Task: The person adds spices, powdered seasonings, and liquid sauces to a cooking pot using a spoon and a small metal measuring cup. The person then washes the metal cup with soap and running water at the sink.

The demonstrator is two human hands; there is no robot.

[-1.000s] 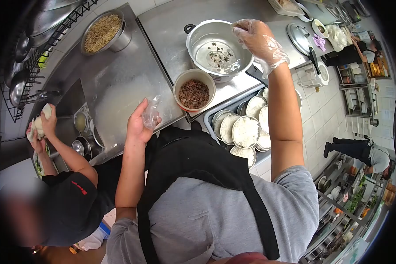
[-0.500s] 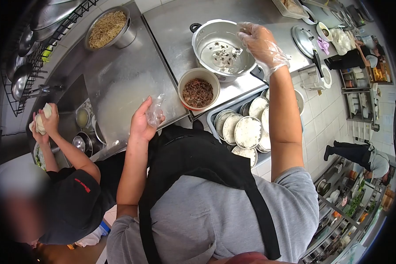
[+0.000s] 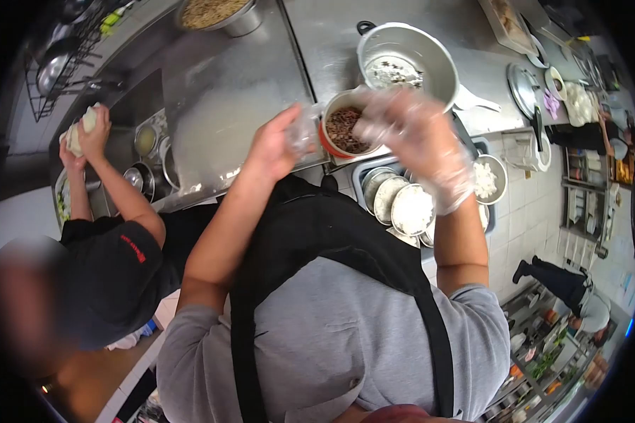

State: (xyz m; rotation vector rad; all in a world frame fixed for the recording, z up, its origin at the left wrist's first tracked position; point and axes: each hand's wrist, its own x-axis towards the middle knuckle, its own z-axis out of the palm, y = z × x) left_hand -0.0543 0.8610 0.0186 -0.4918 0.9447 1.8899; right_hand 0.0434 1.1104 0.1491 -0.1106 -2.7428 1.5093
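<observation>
My left hand [image 3: 279, 141] is bare and curled around a crumpled clear plastic glove [image 3: 302, 132], beside the tub. In a loose clear plastic glove, my right hand [image 3: 416, 130] is blurred over the right edge of a white tub [image 3: 346, 127] of dark reddish-brown dried pieces; what its fingers hold, if anything, cannot be made out. Behind it stands a large silver pot [image 3: 430, 60] with small dark star-shaped pieces at its bottom.
Bowls of white rice [image 3: 412, 210] fill a grey-blue bin [image 3: 492, 211] below the counter. A co-worker [image 3: 113, 275] at the left handles something pale. A bowl of brown strands [image 3: 213, 10] stands at the back. A lid [image 3: 522, 88] lies right.
My right hand has come down from above the pot to the tub. My left hand has moved right, toward the tub. The whole view has shifted.
</observation>
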